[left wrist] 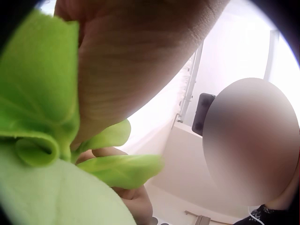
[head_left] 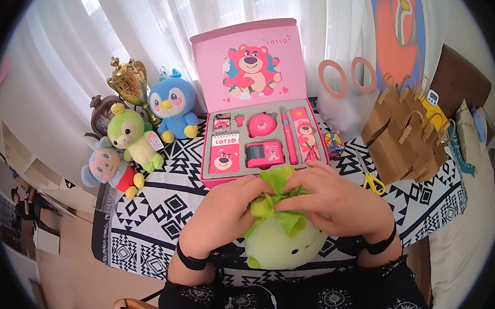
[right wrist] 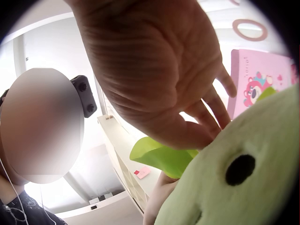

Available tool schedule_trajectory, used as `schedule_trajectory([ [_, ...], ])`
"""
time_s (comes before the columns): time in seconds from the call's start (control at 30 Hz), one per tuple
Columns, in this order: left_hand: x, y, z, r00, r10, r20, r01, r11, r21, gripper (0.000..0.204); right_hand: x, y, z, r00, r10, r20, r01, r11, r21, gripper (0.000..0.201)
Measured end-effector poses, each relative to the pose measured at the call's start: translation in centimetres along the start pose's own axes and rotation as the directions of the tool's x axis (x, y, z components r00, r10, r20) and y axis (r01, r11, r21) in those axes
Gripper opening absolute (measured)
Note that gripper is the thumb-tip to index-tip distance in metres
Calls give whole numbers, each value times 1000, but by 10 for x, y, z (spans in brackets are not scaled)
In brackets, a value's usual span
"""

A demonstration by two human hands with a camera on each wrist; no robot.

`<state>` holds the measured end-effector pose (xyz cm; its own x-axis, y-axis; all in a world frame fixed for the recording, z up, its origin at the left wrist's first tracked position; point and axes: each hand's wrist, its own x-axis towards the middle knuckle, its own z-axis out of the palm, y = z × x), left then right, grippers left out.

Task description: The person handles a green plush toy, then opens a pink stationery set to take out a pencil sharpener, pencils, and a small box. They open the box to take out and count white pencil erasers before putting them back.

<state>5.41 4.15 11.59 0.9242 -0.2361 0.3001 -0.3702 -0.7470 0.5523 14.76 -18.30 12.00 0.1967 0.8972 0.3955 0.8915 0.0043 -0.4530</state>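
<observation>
L hand (head_left: 225, 202) & R hand (head_left: 343, 197) both w/ fingers bent in on the leaves (head_left: 290, 223) of a round pale-green plush (head_left: 282, 247), fingertips gripping; exact pinch pts partly hidden. Plush sits betw. & just below the hands, on nr side. Work looks approx. mid-way: some leaves splay outward, others bunched under fingers; prob. left: finish spreading/tidying, then let go. Can't tell if any leaf is tied. Surface: b/w patterned cloth (head_left: 163, 220) under all; open LOTSO gift box (head_left: 247, 101) beyond hands, items in slots; plush toys to L of L hand; yellow-handled scissors (head_left: 374, 184) & brown paper bags (head_left: 402, 154) beyond R hand. Room: white curtains (head_left: 170, 27) behind.
</observation>
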Motion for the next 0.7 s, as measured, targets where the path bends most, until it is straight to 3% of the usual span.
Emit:
schedule_trajectory([
  [0.1,1,2,3,997,-61,-52,58,997,-48,17,1,-5,-7,999,-24,35,22,999,31,40],
  [0.2,3,4,0,989,-144,-19,143,989,-42,15,1,-4,-9,996,-44,75,40,998,57,39],
  [0.43,3,2,7,987,-140,-72,134,987,-86,14,2,-7,-9,997,-51,65,40,986,164,29],
  [0.57,2,1,8,989,-149,-9,148,984,-102,13,1,-4,-9,997,-72,28,66,982,176,28],
  [0.67,0,-3,15,990,-141,-5,139,983,-124,13,-2,1,-4,999,-10,45,3,990,143,18],
  [0.7,0,-3,16,992,-123,-21,120,987,-110,14,-3,-1,-1,997,66,-40,-60,989,137,15],
])
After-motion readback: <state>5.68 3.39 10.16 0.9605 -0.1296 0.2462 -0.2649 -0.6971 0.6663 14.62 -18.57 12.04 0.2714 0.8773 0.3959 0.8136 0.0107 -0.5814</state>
